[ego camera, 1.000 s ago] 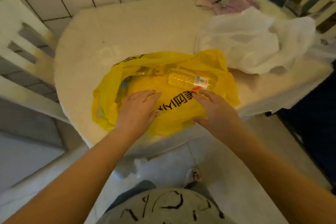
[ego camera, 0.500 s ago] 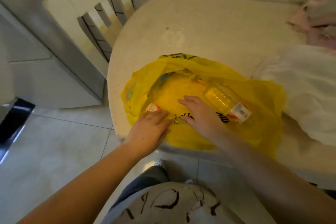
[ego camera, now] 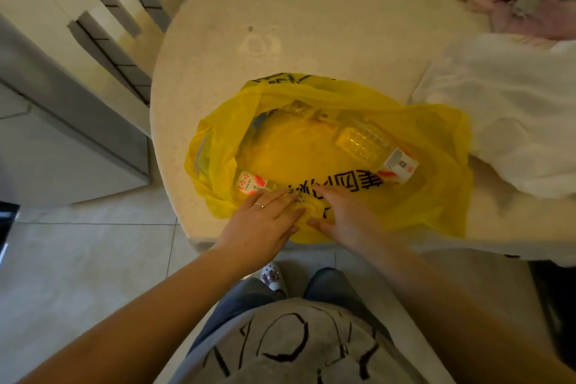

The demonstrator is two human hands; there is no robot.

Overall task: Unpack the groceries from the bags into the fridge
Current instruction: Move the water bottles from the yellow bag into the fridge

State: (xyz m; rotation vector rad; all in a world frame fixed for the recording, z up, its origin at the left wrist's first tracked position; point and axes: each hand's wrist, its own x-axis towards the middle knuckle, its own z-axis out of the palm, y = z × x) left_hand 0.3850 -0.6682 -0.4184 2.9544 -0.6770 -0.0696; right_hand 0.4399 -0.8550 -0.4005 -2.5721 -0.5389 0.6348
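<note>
Hands, left (ego camera: 265, 224) and right (ego camera: 343, 215), remain pressed on yellow bag (ego camera: 436, 196).

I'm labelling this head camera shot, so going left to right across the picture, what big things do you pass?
White slatted chair → yellow bag on the round table, both hands' fingers resting on its near edge → white bag at the right.

Yellow bag (ego camera: 436, 146) with black printed characters — cream speckled table (ego camera: 311, 25), white bag (ego camera: 505, 109) (pink cloth (ego camera: 530, 0) behind).
</note>
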